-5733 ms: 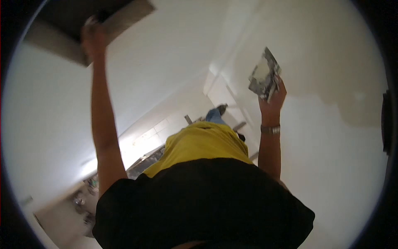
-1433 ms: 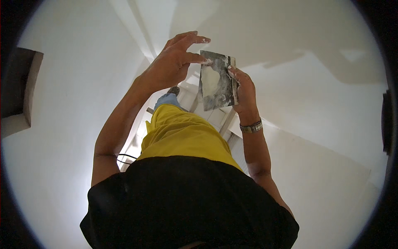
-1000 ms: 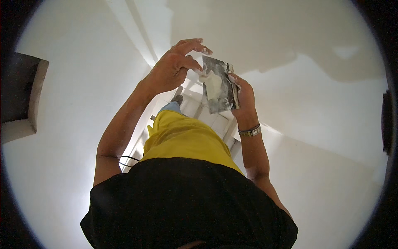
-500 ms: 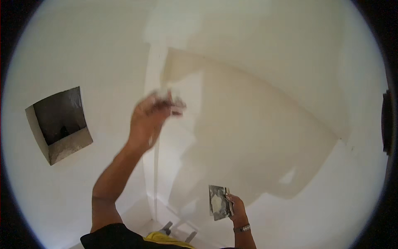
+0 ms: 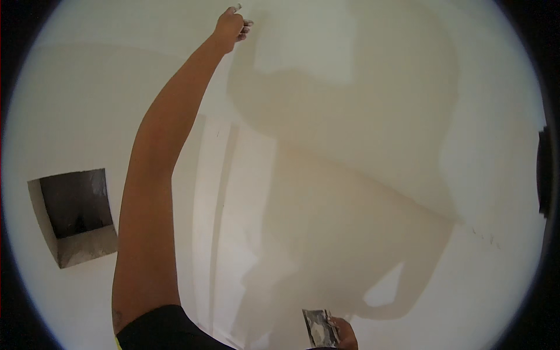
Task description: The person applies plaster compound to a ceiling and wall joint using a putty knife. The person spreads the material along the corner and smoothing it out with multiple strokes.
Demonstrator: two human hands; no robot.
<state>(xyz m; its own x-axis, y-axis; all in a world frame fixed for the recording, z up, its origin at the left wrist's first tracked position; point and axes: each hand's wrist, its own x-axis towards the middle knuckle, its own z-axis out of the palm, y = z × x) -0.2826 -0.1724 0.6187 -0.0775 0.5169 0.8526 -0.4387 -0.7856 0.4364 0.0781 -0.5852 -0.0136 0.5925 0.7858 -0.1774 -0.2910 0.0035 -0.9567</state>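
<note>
My left arm is stretched far up along the pale wall. At its end, my left hand (image 5: 231, 26) is raised near the top edge of the view, with its thumb apart from the bent fingers. White residue coats the fingertips, and no tool shows between them. Low in the view, my right hand (image 5: 345, 333) grips a flat, dark putty blade (image 5: 318, 328) by its edge. Whitish paste is smeared over the blade's face. Part of the right hand and the blade's lower end are cut off by the bottom edge and my dark sleeve.
A square recess (image 5: 76, 204) with a dark inside opens in the wall at left. Smooth off-white wall (image 5: 361, 204) fills most of the view, crossed by my shadow. A slanting line with small cracks (image 5: 487, 238) runs to the right. Something dark (image 5: 543, 172) stands at the right rim.
My left hand has risen from mid-view to the top, its arm now straightened. The view has tilted upward, so the right hand and putty blade sit lower. The right hand still holds the blade.
</note>
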